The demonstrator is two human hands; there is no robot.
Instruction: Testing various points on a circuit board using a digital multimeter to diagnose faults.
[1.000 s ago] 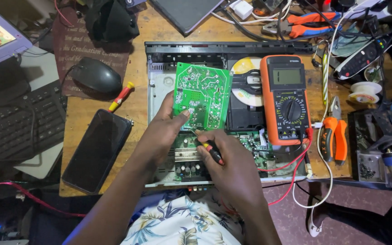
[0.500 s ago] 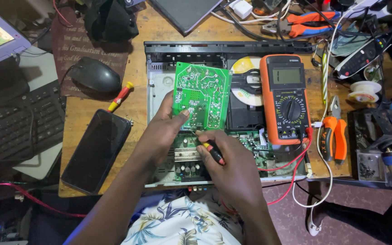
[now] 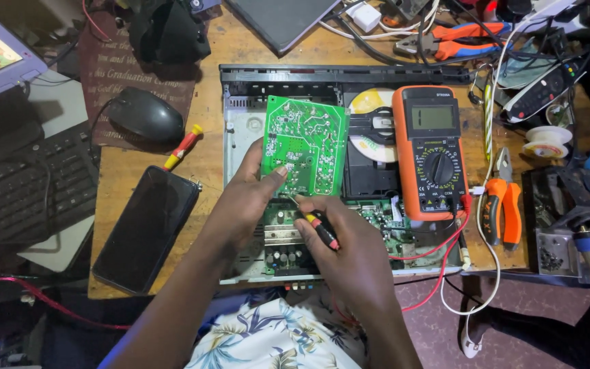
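Nearest the camera, a floral-patterned garment (image 3: 268, 342) is seen at the bottom edge, with both forearms reaching up from it over the wooden table (image 3: 206, 143). The right hand (image 3: 353, 256) is closed around a small red-and-black screwdriver (image 3: 319, 227), whose thin metal tip is pointed up and left toward the lower edge of the green circuit board (image 3: 305, 145). That board is gripped by the left hand (image 3: 247, 205), thumb pressed on its solder side near the bottom left corner, the other fingers hidden behind it; it is held tilted up above the opened grey player chassis (image 3: 240, 133). Beneath the hands, the chassis main board (image 3: 390, 229) with its capacitors and heat sink is exposed. Just right of the green board, a disc (image 3: 370, 133) is seen in the tray, partly overlapped by an orange multimeter (image 3: 433, 152) lying on the chassis, its red lead (image 3: 445, 263) looping down off the table edge. To the left, a dark phone (image 3: 146, 229) is laid face up, with a small red-and-yellow screwdriver (image 3: 182, 147) and a black mouse (image 3: 145, 115) beyond it. Right of the chassis, orange-handled pliers (image 3: 503, 205) are lying, and farther back more orange pliers (image 3: 462, 39) are seen among tangled cables.
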